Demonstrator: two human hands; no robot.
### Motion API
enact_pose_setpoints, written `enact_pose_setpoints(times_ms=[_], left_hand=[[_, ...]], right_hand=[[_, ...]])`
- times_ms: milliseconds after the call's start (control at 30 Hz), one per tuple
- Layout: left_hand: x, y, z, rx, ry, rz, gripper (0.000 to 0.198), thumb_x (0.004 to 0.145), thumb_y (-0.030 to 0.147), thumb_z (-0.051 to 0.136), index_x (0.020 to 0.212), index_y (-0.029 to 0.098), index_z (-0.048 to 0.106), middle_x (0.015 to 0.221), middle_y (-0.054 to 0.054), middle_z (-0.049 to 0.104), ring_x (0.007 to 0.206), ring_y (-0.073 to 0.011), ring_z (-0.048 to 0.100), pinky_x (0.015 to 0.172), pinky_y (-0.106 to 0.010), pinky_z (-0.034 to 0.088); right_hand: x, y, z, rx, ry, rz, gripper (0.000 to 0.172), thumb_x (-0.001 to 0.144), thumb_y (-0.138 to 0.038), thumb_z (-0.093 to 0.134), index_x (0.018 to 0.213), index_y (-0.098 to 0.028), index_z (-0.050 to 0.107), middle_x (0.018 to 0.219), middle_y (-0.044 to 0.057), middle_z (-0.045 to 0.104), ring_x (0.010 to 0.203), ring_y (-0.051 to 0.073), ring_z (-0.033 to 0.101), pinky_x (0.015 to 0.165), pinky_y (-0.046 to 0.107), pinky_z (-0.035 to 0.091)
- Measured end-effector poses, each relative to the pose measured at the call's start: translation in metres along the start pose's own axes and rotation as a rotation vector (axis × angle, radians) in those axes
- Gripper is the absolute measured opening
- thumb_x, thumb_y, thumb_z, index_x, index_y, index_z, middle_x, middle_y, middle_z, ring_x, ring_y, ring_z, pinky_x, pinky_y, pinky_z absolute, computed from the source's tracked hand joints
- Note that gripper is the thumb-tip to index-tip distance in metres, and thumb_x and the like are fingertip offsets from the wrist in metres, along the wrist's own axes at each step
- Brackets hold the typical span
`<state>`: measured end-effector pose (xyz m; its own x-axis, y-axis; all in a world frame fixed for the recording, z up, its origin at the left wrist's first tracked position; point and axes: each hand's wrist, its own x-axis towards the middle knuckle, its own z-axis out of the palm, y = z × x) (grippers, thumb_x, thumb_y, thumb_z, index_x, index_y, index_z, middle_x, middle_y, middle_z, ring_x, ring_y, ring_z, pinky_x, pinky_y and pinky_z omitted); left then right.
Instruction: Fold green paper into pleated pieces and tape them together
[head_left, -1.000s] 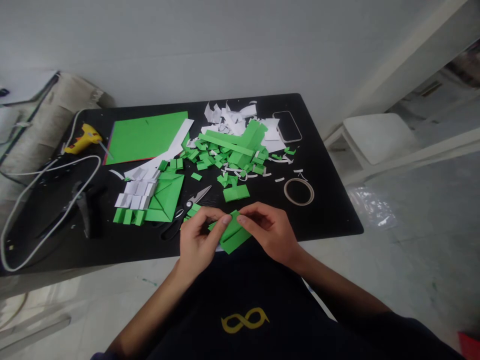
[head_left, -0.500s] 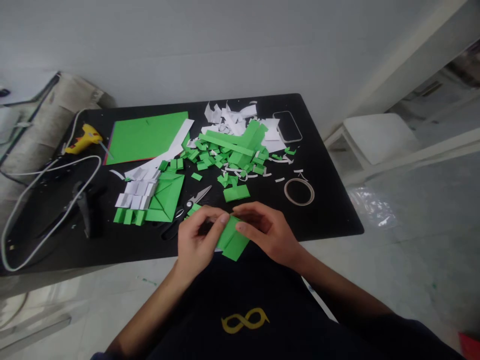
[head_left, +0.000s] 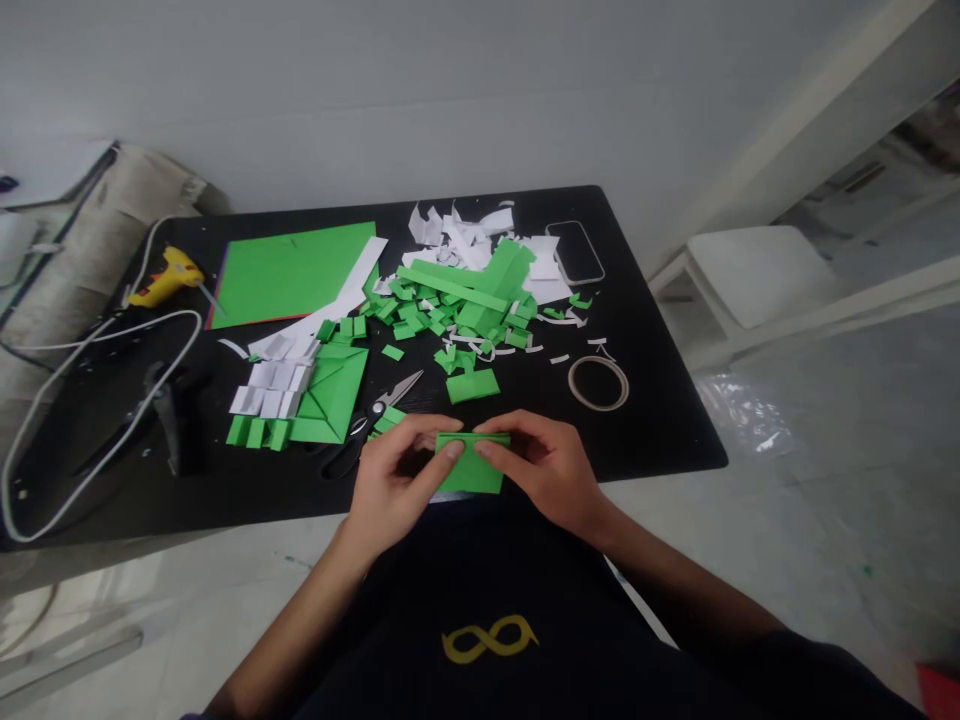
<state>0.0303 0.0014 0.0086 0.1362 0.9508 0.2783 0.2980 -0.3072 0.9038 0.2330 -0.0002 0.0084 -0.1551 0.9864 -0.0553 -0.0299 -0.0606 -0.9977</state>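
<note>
A folded piece of green paper (head_left: 470, 468) is held over the near edge of the black counter (head_left: 652, 440), in front of the person's dark shirt (head_left: 480, 580); its folded edge lies on the far side and runs left to right, crosswise to the person, while the flat part slopes back toward the body. The long axis seems to follow that fold, though fingers cover both ends. The left hand (head_left: 394, 485) and the right hand (head_left: 553, 470) are both nearly closed, thumbs on the near face and curled fingers behind, each pinching the paper. The counter stands against a pale wall (head_left: 450, 140) on a light tiled floor (head_left: 810, 570), with one white stool (head_left: 757, 270) to the right. On it are one pair of scissors (head_left: 403, 391), one yellow glue gun (head_left: 166, 280), one tape ring (head_left: 600, 407) and one stack of coloured sheets (head_left: 292, 275), green uppermost. Three small green blocks (head_left: 256, 433) line the near end of a white folded group (head_left: 274, 377); the heaped scraps (head_left: 465, 290) are too jumbled to count.
</note>
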Motion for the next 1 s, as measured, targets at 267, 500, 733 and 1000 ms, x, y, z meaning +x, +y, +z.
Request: enact_pose_setpoints(times_ms=[267, 500, 733, 1000], left_hand=[[0.0, -0.001, -0.002, 0.063, -0.006, 0.028, 0.009, 0.092, 0.021, 0.083, 0.1, 0.024, 0.083, 0.082, 0.003, 0.083, 0.064, -0.0087, 0.072, 0.062, -0.016, 0.055], [0.0, 0.005, 0.002, 0.007, 0.001, -0.017, 0.007, 0.09, 0.017, 0.082, 0.094, 0.023, 0.082, 0.081, 0.003, 0.083, 0.065, -0.0101, 0.075, 0.064, -0.016, 0.059], [0.001, 0.007, 0.003, 0.024, -0.004, -0.018, 0.005, 0.093, 0.018, 0.078, 0.092, 0.023, 0.079, 0.075, 0.004, 0.077, 0.057, -0.0077, 0.063, 0.055, -0.017, 0.05], [0.003, 0.006, 0.002, 0.039, -0.075, -0.023, 0.005, 0.096, 0.022, 0.073, 0.093, 0.02, 0.075, 0.076, 0.001, 0.074, 0.057, -0.0094, 0.059, 0.053, -0.021, 0.046]], right_hand=[[0.0, -0.002, -0.004, -0.149, -0.019, -0.111, 0.007, 0.092, -0.029, 0.082, 0.097, -0.025, 0.083, 0.09, 0.002, 0.082, 0.077, 0.017, 0.075, 0.066, 0.027, 0.056], [0.001, -0.006, -0.006, -0.22, -0.038, -0.2, 0.002, 0.095, -0.025, 0.079, 0.095, -0.024, 0.081, 0.088, 0.0, 0.081, 0.076, 0.015, 0.073, 0.069, 0.027, 0.055], [0.002, -0.006, -0.005, -0.17, -0.031, -0.087, 0.009, 0.092, -0.032, 0.081, 0.094, -0.023, 0.079, 0.083, 0.001, 0.078, 0.067, 0.014, 0.067, 0.058, 0.027, 0.048], [0.003, -0.007, -0.012, -0.085, -0.054, 0.049, 0.016, 0.088, -0.038, 0.084, 0.091, -0.022, 0.081, 0.077, 0.002, 0.076, 0.068, 0.016, 0.068, 0.061, 0.028, 0.053]])
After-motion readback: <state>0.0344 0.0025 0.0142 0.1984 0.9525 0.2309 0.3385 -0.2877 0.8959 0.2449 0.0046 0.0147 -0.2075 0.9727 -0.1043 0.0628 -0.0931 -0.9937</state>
